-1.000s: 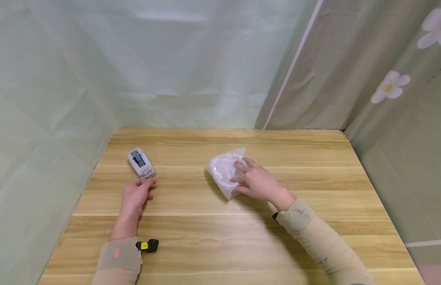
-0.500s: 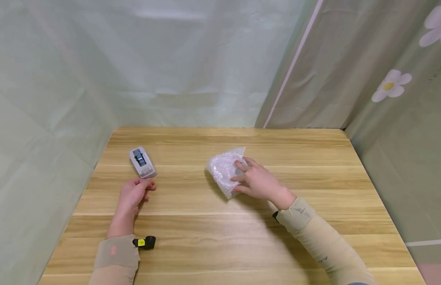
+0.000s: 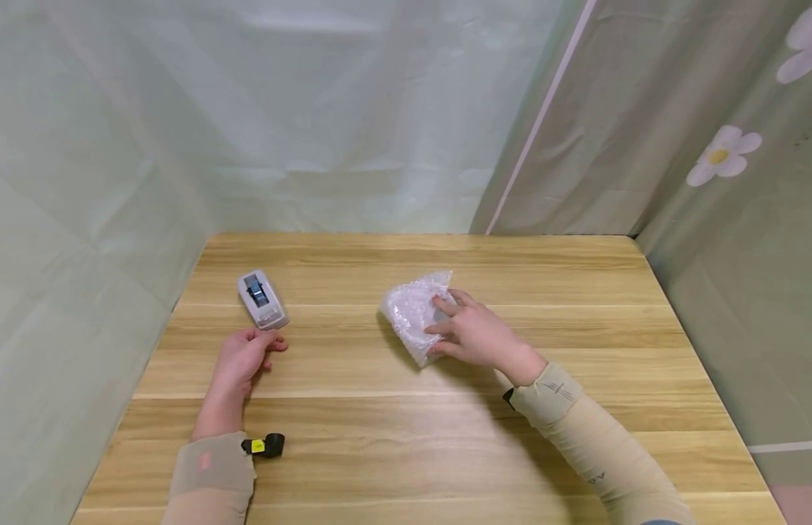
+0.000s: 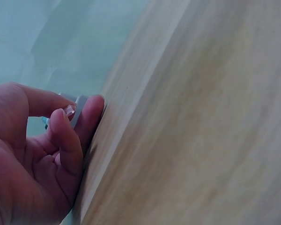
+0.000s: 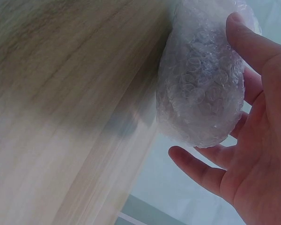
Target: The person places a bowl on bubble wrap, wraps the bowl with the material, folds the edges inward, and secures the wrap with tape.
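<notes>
A pale grey tape dispenser (image 3: 263, 299) with a blue-and-black middle lies at the table's left. At its near end is my left hand (image 3: 241, 355), its thumb and forefinger together. In the left wrist view, the fingertips pinch a small clear, shiny piece of tape (image 4: 69, 111); how much of it runs back to the dispenser is hidden. My right hand (image 3: 481, 332) holds a bubble-wrapped bundle (image 3: 408, 317) on the table. In the right wrist view, the thumb (image 5: 243, 35) lies on one side of the bubble wrap and other fingers reach behind it. What is inside is hidden.
The wood-grain table (image 3: 379, 452) runs back to a pale curtain (image 3: 346, 146). A curtain with flowers (image 3: 721, 157) hangs at the right. A small black wrist camera (image 3: 271, 445) juts from the left sleeve (image 3: 211, 467).
My left hand has shifted slightly left over the last second, and the tape dispenser has nudged a little to the right. The right hand and the bundle have stayed put.
</notes>
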The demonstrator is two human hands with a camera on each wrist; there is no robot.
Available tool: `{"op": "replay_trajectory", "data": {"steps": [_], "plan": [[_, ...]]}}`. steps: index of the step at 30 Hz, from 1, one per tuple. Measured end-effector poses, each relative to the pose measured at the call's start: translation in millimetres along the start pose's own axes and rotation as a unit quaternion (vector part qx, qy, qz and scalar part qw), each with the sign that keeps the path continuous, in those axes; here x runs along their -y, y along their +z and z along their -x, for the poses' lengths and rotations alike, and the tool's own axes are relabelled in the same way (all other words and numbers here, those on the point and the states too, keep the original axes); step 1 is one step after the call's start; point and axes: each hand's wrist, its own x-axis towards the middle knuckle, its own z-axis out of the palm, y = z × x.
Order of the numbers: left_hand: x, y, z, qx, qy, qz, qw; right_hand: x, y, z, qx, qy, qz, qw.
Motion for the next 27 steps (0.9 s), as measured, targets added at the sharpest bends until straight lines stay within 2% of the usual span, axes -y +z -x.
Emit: {"op": "replay_trajectory", "data": {"steps": [7,13,17,22,25,27], "plan": [[2.6,-3.2,1.1,0.012,-0.005,-0.016,0.9998,1,0,1.0,0.0,-0.011,0.0,0.9999],[5.3,-4.6,3.5,0.016,-0.001,0.014,0.9998,2,0,1.2,0.0,-0.01,-0.002,0.9999],[8.4,-9.0,8.0,0.048,0.021,0.037,0.9979,2,0,1.0,0.0,-0.01,0.0,1.0],[7.6,-14.7,16.1,0.102,0.055,0.058,0.9916,2,-1,1.2,-0.001,-0.003,-0.004,1.0],[3.8,-14.6,22.1,0.115,0.082,0.051,0.9886,2,-1,0.9,0.001,0.001,-0.004,1.0],[-1.1,-12.3,27.7,0.113,0.102,0.024,0.988,2,0,0.8,0.002,0.005,-0.004,1.0]]}}
